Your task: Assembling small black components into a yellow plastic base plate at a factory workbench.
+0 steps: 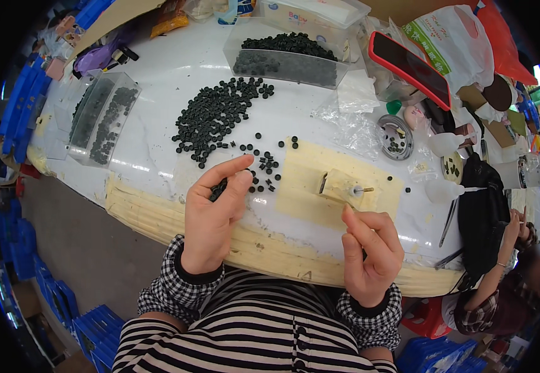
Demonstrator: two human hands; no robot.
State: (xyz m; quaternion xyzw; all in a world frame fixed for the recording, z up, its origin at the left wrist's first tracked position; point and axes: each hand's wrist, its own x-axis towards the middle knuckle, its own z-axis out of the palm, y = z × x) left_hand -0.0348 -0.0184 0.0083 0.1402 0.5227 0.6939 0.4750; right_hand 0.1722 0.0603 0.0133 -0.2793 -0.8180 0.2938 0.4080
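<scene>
My left hand (211, 214) is raised at the table's front edge, its fingers curled round a few small black round parts (219, 189). Thumb and forefinger tips lie close together beside some loose parts (269, 164). My right hand (372, 255) is closed in a pinch just in front of a pale block fixture (343, 185) with a thin brass-coloured pin (367, 189). Something dark shows between its fingers, too little to name. The fixture stands on a yellowish taped patch (301, 161). Farther back spreads a big pile of the same black parts (211, 118).
A clear bin (282, 74) of black parts stands at the back, another clear box (105, 118) at the left. On the right are a red-framed phone (410, 69), a round metal dish (397, 137), squeeze bottles (447, 191), tweezers (448, 222) and black cloth (483, 217). Another person (500, 280) sits at the right.
</scene>
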